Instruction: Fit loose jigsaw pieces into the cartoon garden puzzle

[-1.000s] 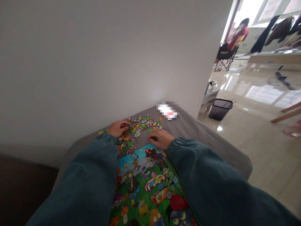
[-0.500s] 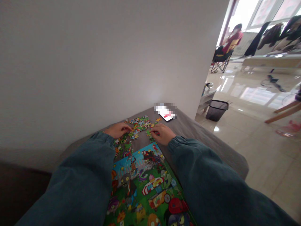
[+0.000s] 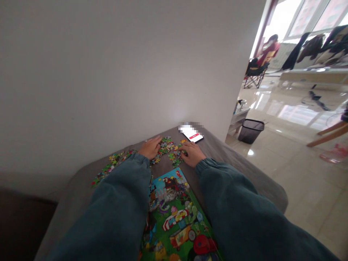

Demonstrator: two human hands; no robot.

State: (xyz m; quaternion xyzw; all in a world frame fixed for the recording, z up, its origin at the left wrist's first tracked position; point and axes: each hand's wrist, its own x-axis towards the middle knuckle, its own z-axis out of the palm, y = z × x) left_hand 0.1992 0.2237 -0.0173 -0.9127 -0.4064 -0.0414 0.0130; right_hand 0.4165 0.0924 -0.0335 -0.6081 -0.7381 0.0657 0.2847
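Hiding some puzzle pieces [image 3: 166, 145] near phone [image 3: 194, 135]: left hand [image 3: 150, 148], right hand [image 3: 193, 154], grips unclear

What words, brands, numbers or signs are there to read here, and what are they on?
No text can be read.
Phone: any writing on the screen or its red button is too small or blurred, and part is pixelated.
Board: cartoon pictures show, but no readable words.
Puzzle pieces: too small to tell.

Multicoloured puzzle pieces [image 3: 166, 145], loose, scattered in clusters, on grey fabric [image 3: 217, 149]
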